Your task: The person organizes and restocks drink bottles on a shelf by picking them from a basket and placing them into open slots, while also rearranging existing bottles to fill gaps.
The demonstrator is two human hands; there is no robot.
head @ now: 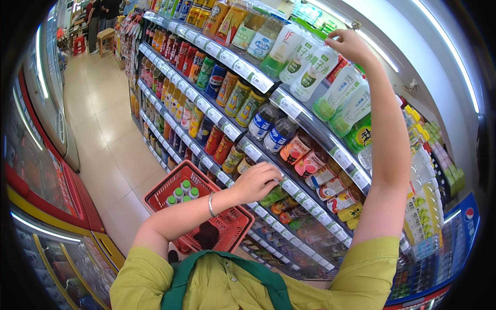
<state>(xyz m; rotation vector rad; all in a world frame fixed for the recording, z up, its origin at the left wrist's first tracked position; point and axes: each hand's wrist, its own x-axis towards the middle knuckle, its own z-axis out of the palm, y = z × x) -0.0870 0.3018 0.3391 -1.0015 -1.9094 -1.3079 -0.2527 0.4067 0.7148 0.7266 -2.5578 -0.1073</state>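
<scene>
My right hand [345, 44] is raised at the top shelf, its fingers curled at the green cap of a white and green coconut water bottle [316, 75]; whether it grips the cap is unclear. Similar bottles [341, 91] stand just right of it. My left hand [259, 182], a silver bangle on its wrist, hovers or rests by the price-label strip [294, 190] of a lower shelf, fingers half bent, no item visible in it. Below my left forearm is a red plastic shopping basket [161, 190] with several green-capped bottles [186, 184] and a dark item [206, 235] inside.
Shelves hold rows of canned and bottled drinks, among them a blue Pepsi can [216, 79] and blue-labelled water bottles [279, 133]. Glass-fronted coolers [42, 170] line the left. Down the tiled aisle [108, 128] stand a wooden stool [105, 38], a red stool [79, 45] and people [95, 19].
</scene>
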